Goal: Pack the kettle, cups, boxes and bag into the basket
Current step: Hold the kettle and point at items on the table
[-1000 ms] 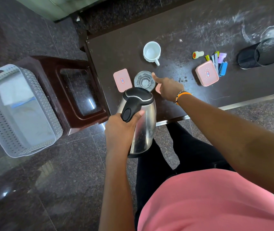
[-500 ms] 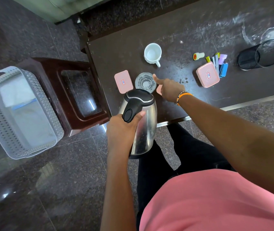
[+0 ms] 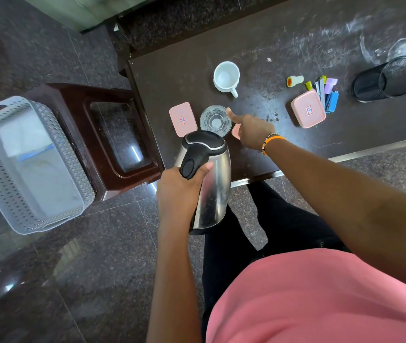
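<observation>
My left hand [image 3: 182, 186] grips the black handle of the steel kettle [image 3: 213, 191], which hangs upright just off the table's front edge, above my legs. My right hand [image 3: 251, 128] lies on a pink box [image 3: 235, 131] on the table, fingers curled over it and thumb pointing at a clear glass cup [image 3: 215, 120]. Most of that box is hidden. A second pink box [image 3: 182, 118] sits left of the glass, a third [image 3: 308, 111] further right. A white mug [image 3: 226, 76] stands behind them. The white perforated basket [image 3: 78, 174] sits at the left with something white inside.
A dark brown stool [image 3: 120, 134] stands between the basket and the dark table [image 3: 197, 45]. A black mesh pen holder [image 3: 387, 79] lies on its side at the right, beside coloured clips [image 3: 328, 95] and a small yellow stamp [image 3: 294, 80]. The floor is polished stone.
The view has drifted slightly. Both hands, the kettle and the objects on the table stay where they were.
</observation>
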A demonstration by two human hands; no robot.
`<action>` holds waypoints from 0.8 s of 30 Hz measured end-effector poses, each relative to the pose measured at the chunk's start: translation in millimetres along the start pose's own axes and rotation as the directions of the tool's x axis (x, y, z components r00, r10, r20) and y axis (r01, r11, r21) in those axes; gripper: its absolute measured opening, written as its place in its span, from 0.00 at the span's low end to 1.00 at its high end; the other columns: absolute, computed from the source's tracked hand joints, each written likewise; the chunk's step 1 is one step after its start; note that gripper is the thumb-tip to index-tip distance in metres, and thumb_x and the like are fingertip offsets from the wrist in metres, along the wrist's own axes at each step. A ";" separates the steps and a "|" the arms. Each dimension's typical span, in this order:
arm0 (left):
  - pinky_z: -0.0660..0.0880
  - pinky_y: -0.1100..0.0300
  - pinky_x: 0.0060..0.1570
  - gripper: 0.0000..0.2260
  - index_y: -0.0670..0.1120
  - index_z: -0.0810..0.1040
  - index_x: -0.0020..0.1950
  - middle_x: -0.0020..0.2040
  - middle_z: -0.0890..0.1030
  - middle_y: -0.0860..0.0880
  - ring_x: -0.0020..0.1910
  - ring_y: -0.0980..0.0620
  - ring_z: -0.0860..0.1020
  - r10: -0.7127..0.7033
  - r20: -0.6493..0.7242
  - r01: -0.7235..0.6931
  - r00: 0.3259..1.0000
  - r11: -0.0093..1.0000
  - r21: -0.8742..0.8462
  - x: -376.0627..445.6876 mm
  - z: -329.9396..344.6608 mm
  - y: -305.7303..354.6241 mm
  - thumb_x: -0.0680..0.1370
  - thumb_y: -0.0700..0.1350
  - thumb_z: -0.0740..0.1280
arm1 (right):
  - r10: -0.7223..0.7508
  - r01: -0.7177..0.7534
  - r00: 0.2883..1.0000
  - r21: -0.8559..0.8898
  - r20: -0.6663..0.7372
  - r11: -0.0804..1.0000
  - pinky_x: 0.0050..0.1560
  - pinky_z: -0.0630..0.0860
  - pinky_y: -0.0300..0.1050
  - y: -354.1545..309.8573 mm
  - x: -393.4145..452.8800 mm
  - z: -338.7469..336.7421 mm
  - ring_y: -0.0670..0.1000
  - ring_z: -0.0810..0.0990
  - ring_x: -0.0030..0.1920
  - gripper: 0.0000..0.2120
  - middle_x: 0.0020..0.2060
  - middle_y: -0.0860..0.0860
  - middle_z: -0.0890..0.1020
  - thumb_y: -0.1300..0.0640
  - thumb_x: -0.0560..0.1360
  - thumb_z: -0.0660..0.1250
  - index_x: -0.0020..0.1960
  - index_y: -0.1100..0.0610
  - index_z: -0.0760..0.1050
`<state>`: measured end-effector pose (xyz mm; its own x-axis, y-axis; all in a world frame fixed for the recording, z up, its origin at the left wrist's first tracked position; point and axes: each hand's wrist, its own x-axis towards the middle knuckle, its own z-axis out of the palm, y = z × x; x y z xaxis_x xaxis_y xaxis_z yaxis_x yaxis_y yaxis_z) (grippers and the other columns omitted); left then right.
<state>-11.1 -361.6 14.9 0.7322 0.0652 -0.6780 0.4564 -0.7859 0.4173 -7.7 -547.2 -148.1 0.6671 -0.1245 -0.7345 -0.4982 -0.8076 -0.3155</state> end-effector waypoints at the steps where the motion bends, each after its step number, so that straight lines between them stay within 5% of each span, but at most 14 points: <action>1: 0.70 0.60 0.31 0.22 0.43 0.75 0.32 0.29 0.77 0.48 0.32 0.48 0.77 -0.001 0.000 0.001 1.000 1.000 -0.001 -0.2 0.0 0.0 0.68 0.62 0.71 | 0.000 0.000 1.000 0.001 -0.002 1.000 0.52 0.75 0.54 -0.2 -0.1 0.2 0.61 0.78 0.55 0.33 0.57 0.56 0.78 0.61 0.76 0.57 0.73 0.37 0.51; 24: 0.65 0.62 0.27 0.24 0.47 0.68 0.25 0.24 0.70 0.53 0.25 0.55 0.70 0.003 -0.017 -0.003 1.000 1.000 0.008 -1.0 5.0 -3.3 0.68 0.62 0.71 | 0.001 -0.001 1.000 0.005 -0.013 1.000 0.54 0.74 0.55 -0.6 -2.1 1.5 0.62 0.77 0.55 0.34 0.58 0.57 0.77 0.63 0.75 0.56 0.73 0.37 0.51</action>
<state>-15.9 -362.1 11.2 0.7419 0.0734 -0.6665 0.4505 -0.7908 0.4143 -9.6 -545.5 -147.3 0.6740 -0.1330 -0.7266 -0.5016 -0.8045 -0.3180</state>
